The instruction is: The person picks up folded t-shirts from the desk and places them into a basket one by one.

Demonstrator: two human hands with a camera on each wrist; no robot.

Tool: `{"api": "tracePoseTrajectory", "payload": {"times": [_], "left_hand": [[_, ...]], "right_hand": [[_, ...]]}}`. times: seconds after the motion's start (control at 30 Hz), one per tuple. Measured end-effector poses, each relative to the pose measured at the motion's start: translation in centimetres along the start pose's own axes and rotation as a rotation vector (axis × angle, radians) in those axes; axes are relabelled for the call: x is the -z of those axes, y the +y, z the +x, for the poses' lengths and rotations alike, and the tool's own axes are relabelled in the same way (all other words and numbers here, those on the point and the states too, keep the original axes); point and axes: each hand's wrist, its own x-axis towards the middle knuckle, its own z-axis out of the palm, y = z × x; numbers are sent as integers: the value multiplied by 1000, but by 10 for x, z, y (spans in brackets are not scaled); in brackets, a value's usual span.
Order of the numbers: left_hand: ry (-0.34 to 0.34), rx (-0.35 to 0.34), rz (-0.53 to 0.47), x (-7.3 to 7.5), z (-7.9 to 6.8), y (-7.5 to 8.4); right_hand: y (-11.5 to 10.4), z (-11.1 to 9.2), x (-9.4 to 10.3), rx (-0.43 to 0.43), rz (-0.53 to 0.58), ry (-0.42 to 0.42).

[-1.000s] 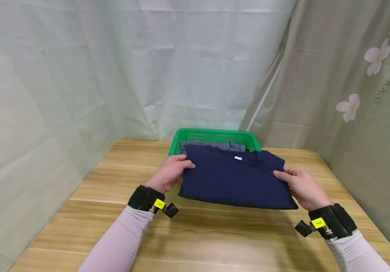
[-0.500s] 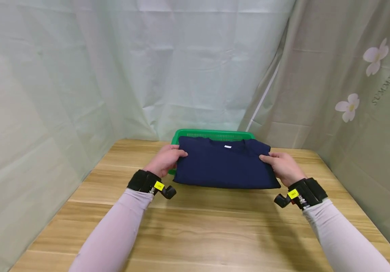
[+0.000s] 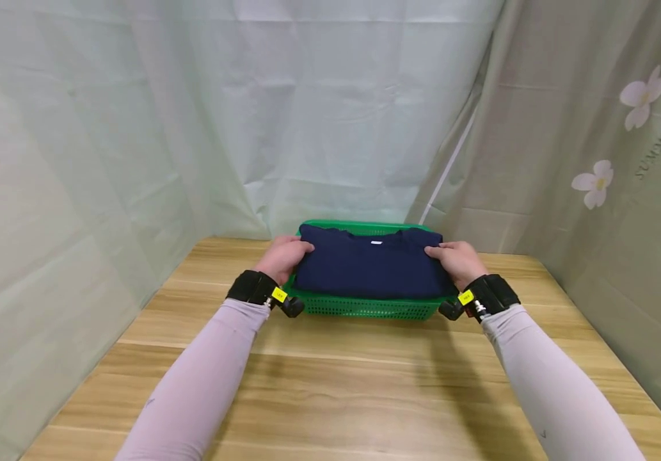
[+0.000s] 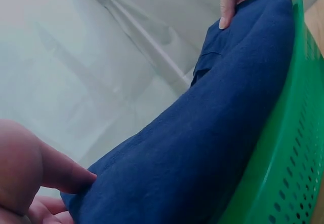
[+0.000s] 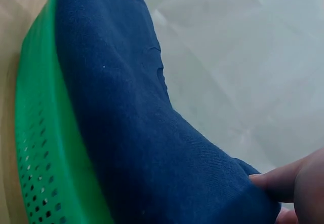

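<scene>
A folded navy blue shirt (image 3: 372,266) with a small white neck label lies level over the green plastic basket (image 3: 370,308), its front fold right at the basket's near rim. My left hand (image 3: 283,257) pinches the shirt's left edge, thumb on top and fingers beneath. On the opposite side my right hand (image 3: 458,261) pinches the right edge the same way. In the left wrist view the navy cloth (image 4: 187,133) sags between both hands, inside the basket's rim. The right wrist view shows the thumb (image 5: 283,181) pressed on the shirt's corner. The shirt hides the basket's contents.
The basket stands on a wooden table (image 3: 330,384) near its back edge. A pale curtain (image 3: 318,115) hangs behind it, and a flowered curtain (image 3: 595,224) runs along the right side. Each wrist wears a black strap with a small camera.
Both hands have carried the shirt forward and lowered it from in front of the basket to over it. The grey cloth seen in the basket earlier is now covered, and the basket's front wall shows.
</scene>
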Motion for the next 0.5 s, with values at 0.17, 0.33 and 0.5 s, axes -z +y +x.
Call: {"api": "tracePoseTrajectory", "payload": {"times": [0.17, 0.33, 0.5], "left_hand": [[14, 4, -11, 0, 5, 2], [40, -16, 1, 0, 8, 3], [72, -37, 80, -2, 7, 0]], "right_hand": [[-3, 8, -4, 8, -27, 35], [-4, 11, -5, -3, -18, 41], [-4, 9, -10, -9, -73, 59]]}}
